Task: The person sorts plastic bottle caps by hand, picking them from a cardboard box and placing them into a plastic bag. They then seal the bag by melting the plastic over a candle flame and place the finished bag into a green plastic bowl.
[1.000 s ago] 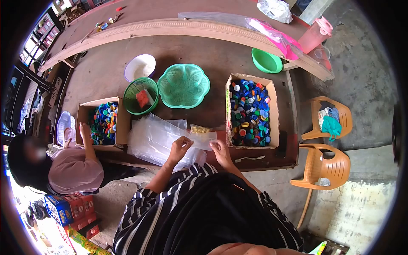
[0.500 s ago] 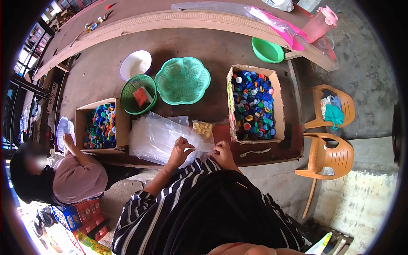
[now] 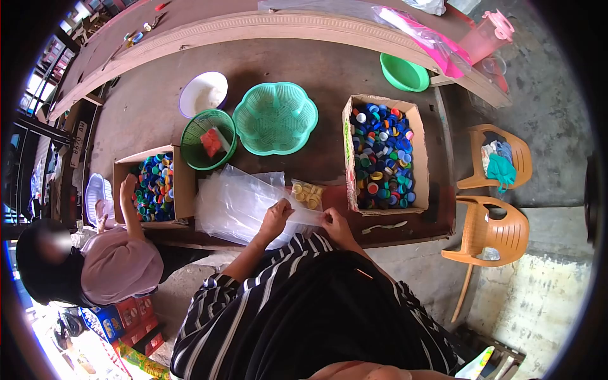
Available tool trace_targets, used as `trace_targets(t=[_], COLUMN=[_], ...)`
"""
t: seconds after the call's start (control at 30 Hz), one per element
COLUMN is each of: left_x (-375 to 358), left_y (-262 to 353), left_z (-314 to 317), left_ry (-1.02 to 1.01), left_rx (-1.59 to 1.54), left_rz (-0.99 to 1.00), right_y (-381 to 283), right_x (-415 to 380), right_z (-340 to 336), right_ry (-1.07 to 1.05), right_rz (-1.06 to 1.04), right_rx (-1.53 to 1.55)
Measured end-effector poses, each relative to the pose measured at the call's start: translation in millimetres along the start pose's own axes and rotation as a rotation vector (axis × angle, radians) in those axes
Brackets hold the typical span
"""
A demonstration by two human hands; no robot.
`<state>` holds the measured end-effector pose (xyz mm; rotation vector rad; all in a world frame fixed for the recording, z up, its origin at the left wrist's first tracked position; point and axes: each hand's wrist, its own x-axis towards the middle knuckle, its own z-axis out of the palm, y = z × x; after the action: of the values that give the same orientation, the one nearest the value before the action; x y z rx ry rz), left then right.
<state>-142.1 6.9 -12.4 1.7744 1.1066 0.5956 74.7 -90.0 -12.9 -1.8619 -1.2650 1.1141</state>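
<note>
My left hand and my right hand are at the table's front edge, closed on a clear plastic bag stretched between them. Just beyond it lies a small clear bag of yellow caps. A pile of flat clear plastic bags spreads out to the left of my left hand. To the right of my right hand, a thin pale tool rests near the edge; its kind is hard to make out.
Cardboard boxes of bottle caps stand right and left. Behind are a green flower-shaped basket, a darker green basket, a white bowl and a green basin. A co-worker sits at left.
My left hand has turned and risen slightly, the bag still between my hands. The co-worker's one hand has moved into the left box of caps. The view has shifted a little.
</note>
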Motion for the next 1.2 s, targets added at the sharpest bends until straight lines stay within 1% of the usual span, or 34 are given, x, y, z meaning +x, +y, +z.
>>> trace_targets(t=[0.03,0.07,0.13,0.23,0.27,0.33,0.37,0.4,0.43,0.5,0.53,0.63,0.67,0.77,0.8,0.83,0.93,1.0,1.1,1.2], left_x=[1,-2,-1,6,12,24,31,39,41,45,46,46,47,50,54,59,77,89,104,117], left_y=[2,3,4,-1,-4,-13,-17,-16,-13,3,9,27,32,24,23,21,14,10,11,11], left_z=[-3,-6,-10,-14,-14,-10,-8,-11,-9,-2,-2,4,4,14,17,18,22,22,22,12], left_ry=[-0.026,-0.093,-0.131,-0.167,-0.174,-0.098,-0.058,-0.152,-0.103,-0.004,-0.045,-0.063,-0.187,-0.313,-0.295,-0.297,-0.313,-0.337,-0.365,-0.435], left_rx=[0.005,-0.017,0.013,0.064,0.081,0.202,0.263,0.257,0.337,0.498,0.545,0.576,0.577,0.663,0.684,0.682,0.666,0.651,0.633,0.585], left_rz=[0.066,0.033,0.054,0.064,0.065,0.184,0.243,0.203,0.198,0.188,0.154,0.446,0.528,0.575,0.596,0.601,0.612,0.615,0.562,0.410], right_y=[-6,-6,-5,2,5,14,18,20,22,19,18,19,21,37,39,40,32,25,15,-7], right_x=[0,1,1,12,16,24,28,33,37,39,40,47,50,61,63,65,66,70,75,74], right_z=[-4,-7,-10,-6,-4,2,3,3,4,7,8,10,10,12,12,11,2,-3,-7,-13], right_ry=[-0.067,-0.066,-0.061,-0.050,0.046,0.240,0.185,0.131,0.077,0.100,0.111,0.132,0.102,0.020,0.000,-0.018,-0.023,-0.023,-0.005,0.012], right_rz=[0.012,-0.056,-0.187,-0.156,-0.239,-0.405,-0.321,-0.238,-0.157,-0.100,-0.073,0.031,0.089,0.232,0.260,0.287,0.500,0.536,0.570,0.545], right_rx=[-0.013,-0.035,-0.082,-0.347,-0.326,-0.284,-0.226,-0.167,-0.108,-0.002,0.052,0.145,0.205,0.406,0.488,0.569,0.767,0.802,0.897,0.929])
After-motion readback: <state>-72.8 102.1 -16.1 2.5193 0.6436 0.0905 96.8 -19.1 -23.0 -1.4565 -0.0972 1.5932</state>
